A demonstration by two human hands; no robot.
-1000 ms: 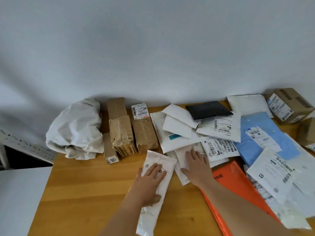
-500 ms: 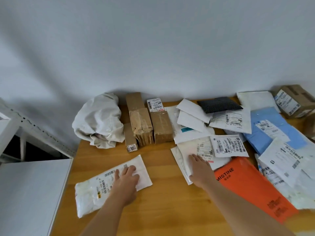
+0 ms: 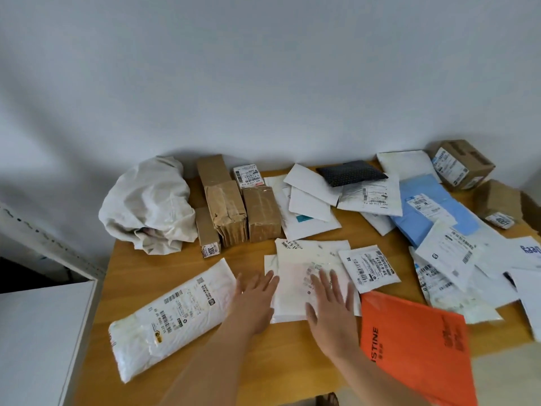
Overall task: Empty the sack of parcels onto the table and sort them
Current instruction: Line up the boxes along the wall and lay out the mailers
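Resting flat with fingers spread, right hand [image 3: 329,312] and left hand [image 3: 254,300] touch a white mailer [image 3: 304,273].

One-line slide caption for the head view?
Both hands, left and right, reach open over a white mailer between a long white parcel and an orange bag.

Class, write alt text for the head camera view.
Two open hands, left and right, reach onto a flat white mailer on a wooden table strewn with parcels; an emptied cloth sack sits behind.
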